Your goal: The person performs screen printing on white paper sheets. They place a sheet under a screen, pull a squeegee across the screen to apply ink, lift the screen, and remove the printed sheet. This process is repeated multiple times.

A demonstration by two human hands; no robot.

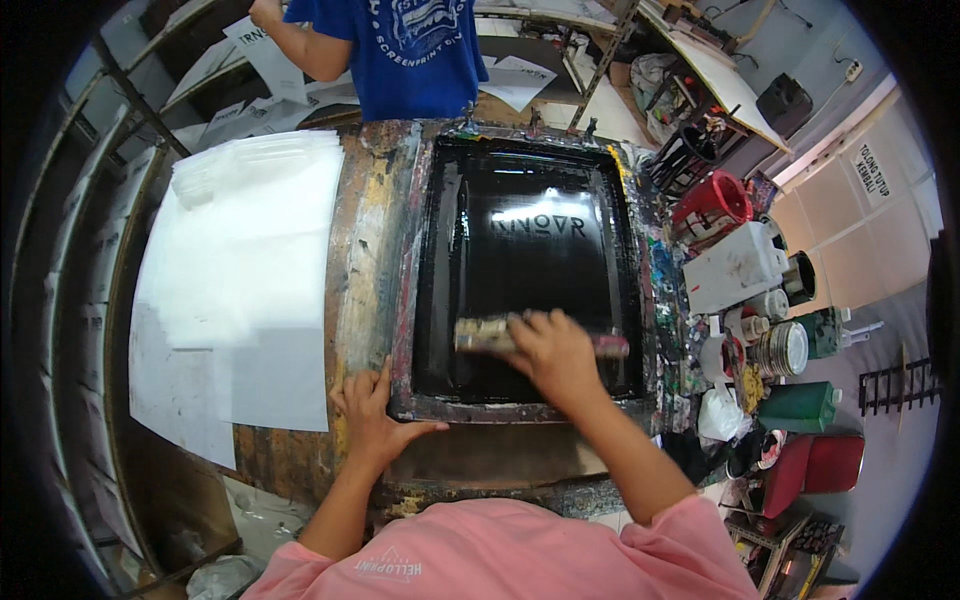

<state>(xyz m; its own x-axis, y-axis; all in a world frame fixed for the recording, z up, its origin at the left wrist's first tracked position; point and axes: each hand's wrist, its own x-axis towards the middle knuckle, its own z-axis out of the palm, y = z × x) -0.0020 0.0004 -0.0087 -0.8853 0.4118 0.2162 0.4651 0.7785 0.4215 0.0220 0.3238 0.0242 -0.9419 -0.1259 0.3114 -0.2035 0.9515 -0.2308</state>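
Observation:
A screen printing frame lies on the paint-stained table, its mesh covered in glossy black ink with a printed design showing toward the far end. My right hand is closed over a squeegee with a worn wooden handle. The squeegee lies crosswise over the near half of the mesh; its blade edge is hidden and slightly blurred. At the frame's near left corner, my left hand rests with fingers spread and the thumb stretched along the near edge. It holds nothing.
A stack of white paper sheets covers the table's left part. Ink containers, a red bucket and a green jerrycan crowd the right side. Beyond the table stands a person in a blue shirt, holding a printed sheet.

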